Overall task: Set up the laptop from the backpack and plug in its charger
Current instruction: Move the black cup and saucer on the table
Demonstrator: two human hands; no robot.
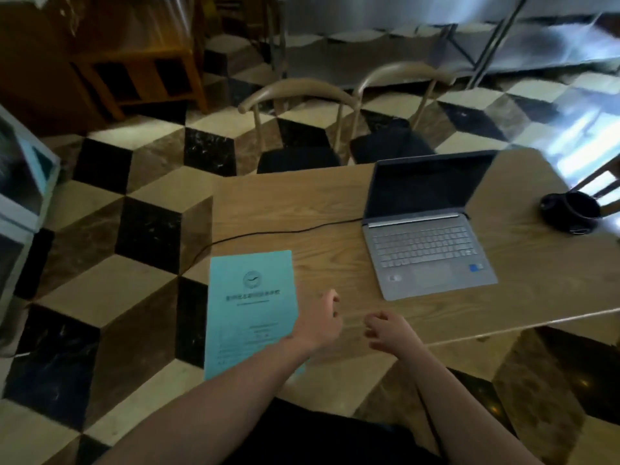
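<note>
A silver laptop [426, 229] stands open on the wooden table [302, 203], its screen dark. A black charger cable [285, 231] runs from the laptop's left side across the table and drops over the left edge. My left hand [318, 322] and my right hand [391, 332] hover near the table's front edge, close together, fingers loosely curled, holding nothing. Both hands are well short of the laptop. No backpack is in sight.
A light blue booklet [251, 310] lies at the table's front left, partly under my left forearm. A black cup [573, 211] sits at the far right. Two chairs [302, 129] stand behind the table on a chequered floor.
</note>
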